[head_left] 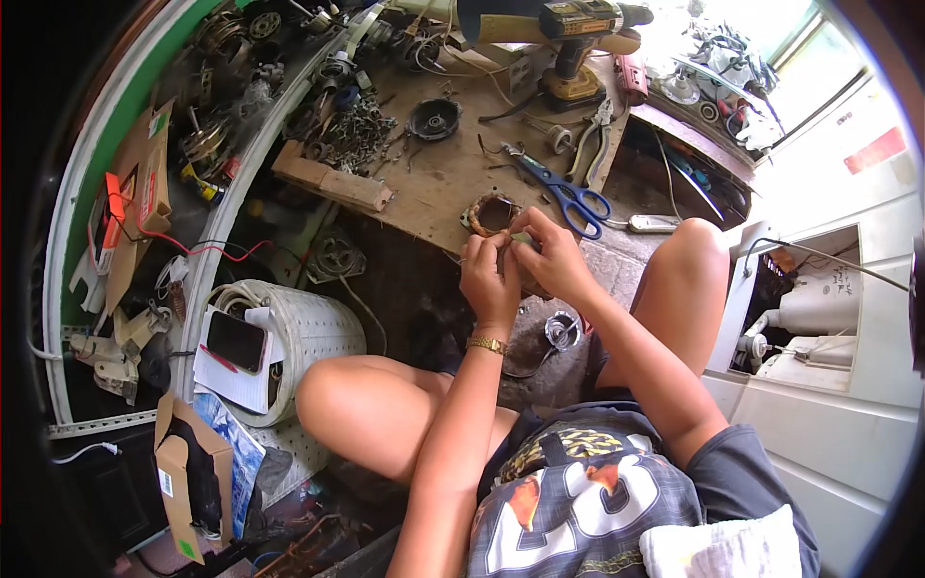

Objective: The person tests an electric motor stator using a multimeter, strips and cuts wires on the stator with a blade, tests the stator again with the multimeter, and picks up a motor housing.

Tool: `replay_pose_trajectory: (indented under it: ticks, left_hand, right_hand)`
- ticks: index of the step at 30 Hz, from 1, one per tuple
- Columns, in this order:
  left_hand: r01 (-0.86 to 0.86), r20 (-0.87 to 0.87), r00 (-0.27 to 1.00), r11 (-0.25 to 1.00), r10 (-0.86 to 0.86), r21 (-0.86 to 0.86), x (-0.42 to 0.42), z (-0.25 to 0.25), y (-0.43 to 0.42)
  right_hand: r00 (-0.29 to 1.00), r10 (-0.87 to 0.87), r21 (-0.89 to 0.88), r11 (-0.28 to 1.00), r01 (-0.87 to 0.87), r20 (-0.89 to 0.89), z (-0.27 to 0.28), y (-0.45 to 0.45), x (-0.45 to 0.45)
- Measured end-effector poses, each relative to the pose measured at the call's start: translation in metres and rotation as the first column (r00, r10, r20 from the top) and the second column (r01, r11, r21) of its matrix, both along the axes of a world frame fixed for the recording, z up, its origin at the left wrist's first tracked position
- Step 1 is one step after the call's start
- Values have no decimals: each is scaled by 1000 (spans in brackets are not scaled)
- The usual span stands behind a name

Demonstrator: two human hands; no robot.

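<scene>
My left hand (489, 281), with a gold watch at the wrist, is closed in a pinch near the bench's front edge. Against it, my right hand (551, 258) is closed too, its fingertips meeting the left ones. A small greenish bit shows between the fingertips, too small to name. Just beyond my fingers sits a ring-shaped copper winding (471, 218), partly hidden by them. Blue-handled scissors (562, 188) lie to the right of the winding, with pliers (590, 144) behind them. Below my hands, a small round metal part with a cable (562, 330) rests on the floor.
A cordless drill (571, 58) stands at the back of the wooden bench (438, 183). A round black part (434, 119) and a pile of screws (352, 135) lie farther left. A phone (237, 342) rests on paper atop a white perforated drum (323, 323). An opened white machine (800, 405) stands right.
</scene>
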State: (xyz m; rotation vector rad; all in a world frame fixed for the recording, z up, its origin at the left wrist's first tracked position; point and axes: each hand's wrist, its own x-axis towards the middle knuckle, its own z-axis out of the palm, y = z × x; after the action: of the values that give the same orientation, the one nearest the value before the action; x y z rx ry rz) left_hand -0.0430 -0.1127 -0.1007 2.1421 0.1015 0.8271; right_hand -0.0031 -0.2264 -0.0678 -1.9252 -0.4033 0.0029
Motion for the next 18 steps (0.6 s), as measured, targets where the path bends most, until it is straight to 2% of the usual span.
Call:
replay_pose_trajectory:
  ticks: [1, 4, 5, 8, 9, 12, 13, 16, 18]
  left_hand:
    - [7, 3, 1000, 1000, -7, 1, 0, 0, 0]
    - [7, 10, 1000, 1000, -7, -7, 0, 0, 1]
    - [-1, 10, 1000, 1000, 2, -16, 0, -1, 0]
    - [-5, 34, 999, 1000, 5, 0, -1, 0, -1]
    - [-5, 45, 999, 1000, 4, 12, -1, 0, -2]
    - [-18, 67, 998, 1000, 17, 11, 2, 0, -2]
    - [-21, 82, 996, 999, 19, 25, 3, -1, -2]
    - [-24, 97, 995, 998, 19, 52, 4, 0, -2]
    - [-17, 66, 998, 999, 14, 47, 3, 1, -2]
  right_hand:
    - [1000, -3, 15, 1000, 3, 5, 2, 0, 0]
    - [954, 72, 226, 974, -4, -291, 13, -11, 2]
    - [952, 126, 201, 977, -70, -279, 12, -17, 6]
    - [901, 147, 406, 913, 35, -408, 11, -24, 3]
    - [927, 131, 288, 957, -26, -352, 12, -31, 1]
    - [906, 166, 155, 981, -113, -389, 18, -40, -6]
    - [847, 210, 189, 973, -132, -489, 33, -38, -12]
    - [885, 78, 48, 997, -63, -460, 36, -32, -21]
    - [933, 55, -53, 995, -78, -355, 24, -30, -20]
